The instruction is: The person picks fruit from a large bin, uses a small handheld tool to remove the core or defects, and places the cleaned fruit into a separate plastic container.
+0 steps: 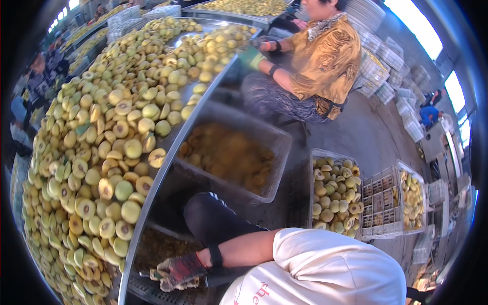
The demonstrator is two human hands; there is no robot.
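My right hand (179, 272), in a dark and red work glove with pale fingers, is low in the view beside the metal table rim (160, 173). Its fingers are curled, and a small greenish thing (157, 275) shows at the fingertips; what it is I cannot tell. My left hand is out of view. Across the metal table lies a deep heap of yellow-green stone fruit (114, 129), many cut in half with brown stones or hollows showing. Under my hand is a container (167, 246) of dark, blurred matter, partly hidden by my knee (213, 217).
A plastic crate (280, 167) of fruit halves stands beside the table. Another fruit crate (354, 232) and a tipped-looking crate (381, 202) stand on the floor. A co-worker (324, 65) in green gloves sits at the table's far part. Stacked white crates (381, 57) line the back.
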